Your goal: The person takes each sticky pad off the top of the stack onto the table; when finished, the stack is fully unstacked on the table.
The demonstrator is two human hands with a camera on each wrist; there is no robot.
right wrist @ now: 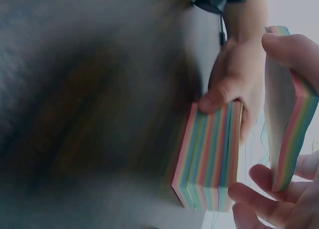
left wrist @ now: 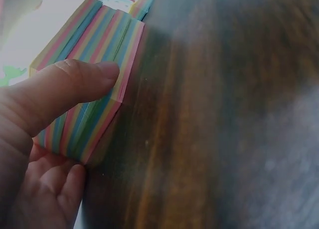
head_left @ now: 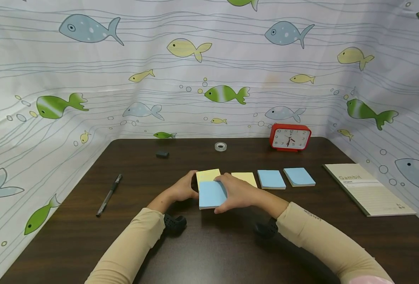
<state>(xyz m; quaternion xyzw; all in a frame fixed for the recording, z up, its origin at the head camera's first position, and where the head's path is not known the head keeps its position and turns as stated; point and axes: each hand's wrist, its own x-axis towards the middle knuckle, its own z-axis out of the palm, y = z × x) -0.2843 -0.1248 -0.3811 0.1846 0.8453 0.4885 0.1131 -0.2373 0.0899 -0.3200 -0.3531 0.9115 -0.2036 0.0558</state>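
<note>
My left hand (head_left: 182,188) grips a stack of sticky note pads (head_left: 206,174) with a yellow top sheet, on the table. Seen from the left wrist, the thumb presses the striped edges of the stack (left wrist: 99,44). My right hand (head_left: 239,192) holds a blue-topped sticky note pad (head_left: 212,193) between thumb and fingers. In the right wrist view this pad (right wrist: 294,134) is raised above the stack (right wrist: 207,159), apart from it. Right of the hands lie a yellow pad (head_left: 245,178), partly hidden by my right hand, and two blue pads (head_left: 271,180) in a row.
A red clock (head_left: 290,137) stands at the back right, with a notebook (head_left: 365,189) at the right edge. A roll of tape (head_left: 220,146) and a small dark block (head_left: 162,154) are farther back. The pen (head_left: 109,195) lies at left.
</note>
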